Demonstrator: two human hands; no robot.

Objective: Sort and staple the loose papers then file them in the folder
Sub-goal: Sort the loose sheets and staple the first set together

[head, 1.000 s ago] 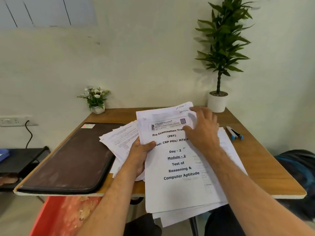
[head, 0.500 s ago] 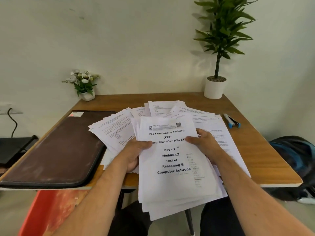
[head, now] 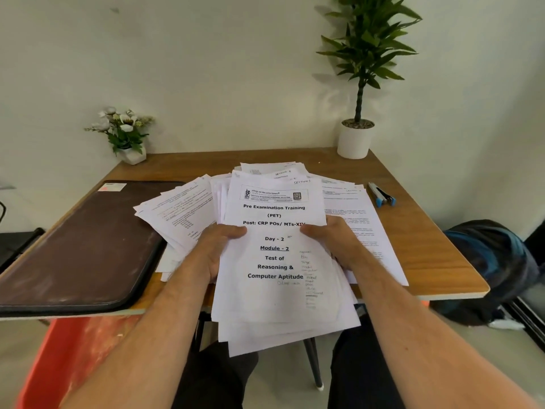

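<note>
A: Item one — loose papers [head: 277,261]. Location?

B: Held over the near edge of the table [head: 436,237], cover sheet "Pre Examination Training" uppermost. More sheets lie fanned on the tabletop to the left and right behind it.

A: Hands?

B: Left hand [head: 212,249] pinches the stack at its left margin, thumb on top. Right hand [head: 333,240] pinches the right margin likewise. Fingers underneath are hidden.

A: Handling?

B: Light, limp and slippery, I judge. The lower sheets are already splayed out at the bottom, so the bundle could shear apart. It is best gripped at both long edges, mid-height, then tapped square.

A: Item two?

B: Stapler [head: 382,194], far right of the table, untouched.

A: Item three?

B: Folder [head: 82,246] — dark, zipped shut, flat on the left.
</note>
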